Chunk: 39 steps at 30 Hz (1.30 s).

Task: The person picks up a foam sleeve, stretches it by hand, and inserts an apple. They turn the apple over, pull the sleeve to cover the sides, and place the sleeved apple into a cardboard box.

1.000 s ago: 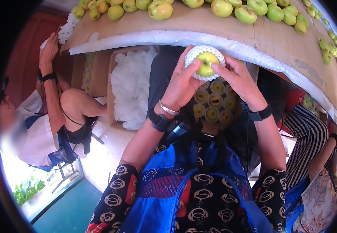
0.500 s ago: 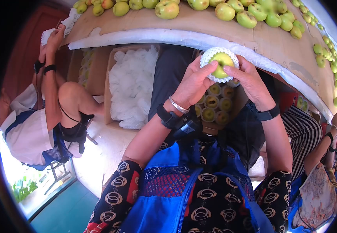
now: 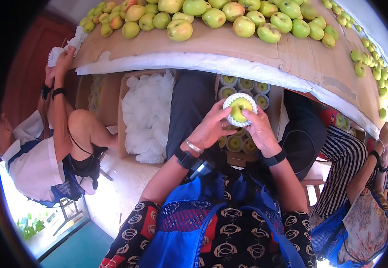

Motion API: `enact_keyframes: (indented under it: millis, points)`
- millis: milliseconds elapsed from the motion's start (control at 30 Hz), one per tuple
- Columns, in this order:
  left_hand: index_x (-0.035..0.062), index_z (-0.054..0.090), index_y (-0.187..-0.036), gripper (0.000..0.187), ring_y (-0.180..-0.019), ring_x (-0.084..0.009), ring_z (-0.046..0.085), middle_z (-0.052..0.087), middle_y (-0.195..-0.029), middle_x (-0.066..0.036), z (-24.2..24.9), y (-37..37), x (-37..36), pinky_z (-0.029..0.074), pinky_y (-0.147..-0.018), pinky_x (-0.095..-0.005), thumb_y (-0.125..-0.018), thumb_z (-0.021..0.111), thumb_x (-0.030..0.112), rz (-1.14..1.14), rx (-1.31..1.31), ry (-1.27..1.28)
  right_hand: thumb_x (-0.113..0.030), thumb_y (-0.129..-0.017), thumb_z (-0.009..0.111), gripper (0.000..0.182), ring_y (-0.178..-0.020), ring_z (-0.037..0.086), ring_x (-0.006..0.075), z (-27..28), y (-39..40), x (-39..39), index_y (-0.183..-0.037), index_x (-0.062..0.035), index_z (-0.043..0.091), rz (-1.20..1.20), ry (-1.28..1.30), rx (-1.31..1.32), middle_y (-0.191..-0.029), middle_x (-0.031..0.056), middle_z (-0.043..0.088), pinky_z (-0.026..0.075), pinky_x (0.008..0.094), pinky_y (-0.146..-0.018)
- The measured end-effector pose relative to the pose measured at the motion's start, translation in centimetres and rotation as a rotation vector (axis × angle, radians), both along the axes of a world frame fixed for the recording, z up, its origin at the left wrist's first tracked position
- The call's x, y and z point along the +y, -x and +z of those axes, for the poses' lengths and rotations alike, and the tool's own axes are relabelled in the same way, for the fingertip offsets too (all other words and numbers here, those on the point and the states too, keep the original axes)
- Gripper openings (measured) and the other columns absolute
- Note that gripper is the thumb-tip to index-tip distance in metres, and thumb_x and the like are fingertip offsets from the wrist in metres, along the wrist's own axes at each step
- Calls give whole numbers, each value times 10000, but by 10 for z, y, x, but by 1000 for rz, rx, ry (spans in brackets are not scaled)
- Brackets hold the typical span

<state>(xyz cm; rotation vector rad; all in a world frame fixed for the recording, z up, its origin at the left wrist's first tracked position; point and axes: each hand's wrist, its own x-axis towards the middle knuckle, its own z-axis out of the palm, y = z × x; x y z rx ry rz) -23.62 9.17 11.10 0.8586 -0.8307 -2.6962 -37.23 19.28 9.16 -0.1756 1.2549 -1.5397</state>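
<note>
Between my two hands is a yellow-green apple (image 3: pixel 237 106) in a white foam net (image 3: pixel 230 99), its top facing up. My left hand (image 3: pixel 208 126) grips the net from the left, its fingers curled around the side. On the other side, my right hand (image 3: pixel 261 128) holds it with the thumb over the net's rim. Directly beneath is a cardboard box (image 3: pixel 241 159) with several net-wrapped apples (image 3: pixel 246 84) in rows, partly hidden by my hands. To the left, a second box (image 3: pixel 123 134) is filled with loose white foam nets (image 3: pixel 145 118).
A cardboard-covered table (image 3: pixel 167 47) with a pale padded edge (image 3: pixel 176 60) bears many bare apples (image 3: pixel 214 18). At the left, a co-worker's hands (image 3: pixel 62 62) hold white foam nets. Another person's striped trouser leg (image 3: pixel 343 149) is close on the right.
Both hands have brought the netted apple down and slightly left, from the table edge to above the box. More of the table and the box's rows shows now.
</note>
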Motion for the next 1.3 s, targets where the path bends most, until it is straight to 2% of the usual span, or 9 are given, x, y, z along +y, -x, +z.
enact_keyframes:
  millis: [267, 533, 767, 833, 967, 1067, 1133, 1167, 1300]
  points:
    - [72, 424, -1188, 505, -944, -132, 558, 539, -1086, -56, -11, 10, -12, 489, -728, -271, -785, 694, 212, 54, -141, 175, -227, -739, 713, 488, -893, 562, 129, -7, 10, -9, -1100, 37, 518, 153, 54, 207, -982, 95, 593, 451, 259, -791]
    - [78, 414, -1251, 496, -1058, -182, 544, 524, -1173, -75, -21, 11, -19, 489, -871, -372, -817, 648, 136, 84, -58, 137, -269, -740, 722, 516, -916, 563, 125, -1, 26, -20, -1138, -4, 527, 281, 37, 299, -1014, 65, 596, 447, 255, -816]
    - [68, 400, -1286, 553, -1003, -150, 557, 543, -1138, -58, 9, 23, -11, 495, -797, -301, -798, 658, 106, 154, -88, 285, -214, -766, 706, 436, -920, 562, 110, 19, 38, -17, -1121, -13, 553, 315, 92, 224, -1014, 50, 605, 447, 246, -810]
    - [83, 423, -1284, 535, -1006, -160, 560, 548, -1142, -61, 18, 25, -13, 495, -817, -310, -799, 646, 91, 87, -72, 286, -271, -771, 698, 449, -788, 491, 36, 19, 38, -16, -1142, -61, 555, 291, 165, 265, -925, -27, 579, 371, 177, -631]
    - [65, 450, -1261, 493, -1011, -167, 564, 553, -1138, -70, 36, 27, -15, 494, -838, -317, -804, 633, 87, 3, -67, 326, -276, -771, 694, 434, -766, 491, 36, 25, 42, -13, -1126, -65, 561, 286, 236, 293, -906, -31, 581, 367, 175, -616]
    - [28, 464, -1236, 449, -1010, -177, 570, 558, -1130, -83, 51, 24, -5, 492, -855, -325, -820, 613, 107, -8, -105, 386, -215, -763, 706, 423, -857, 567, 109, 34, 40, -10, -1086, 14, 557, 300, 255, 234, -961, 56, 609, 456, 240, -755]
    - [-4, 464, -1219, 430, -1004, -183, 575, 562, -1124, -94, 54, 18, 1, 492, -857, -327, -835, 597, 138, 0, -118, 340, -225, -758, 709, 418, -848, 563, 107, 29, 30, -8, -1068, 12, 561, 272, 256, 178, -939, 59, 610, 454, 238, -743]
    - [-18, 478, -1194, 411, -990, -186, 583, 572, -1105, -95, 52, 14, 5, 492, -861, -323, -840, 591, 157, 20, -145, 342, -254, -773, 680, 369, -734, 501, 33, 26, 25, -5, -1058, -47, 569, 282, 250, 203, -880, -19, 590, 374, 176, -598]
    - [15, 440, -1241, 472, -1062, -206, 545, 521, -1189, -122, 41, 3, 8, 473, -871, -355, -832, 609, 177, -64, -120, 311, -254, -768, 679, 392, -749, 529, 61, 9, 10, 6, -1067, -32, 559, 254, 213, 143, -896, 9, 598, 410, 199, -617]
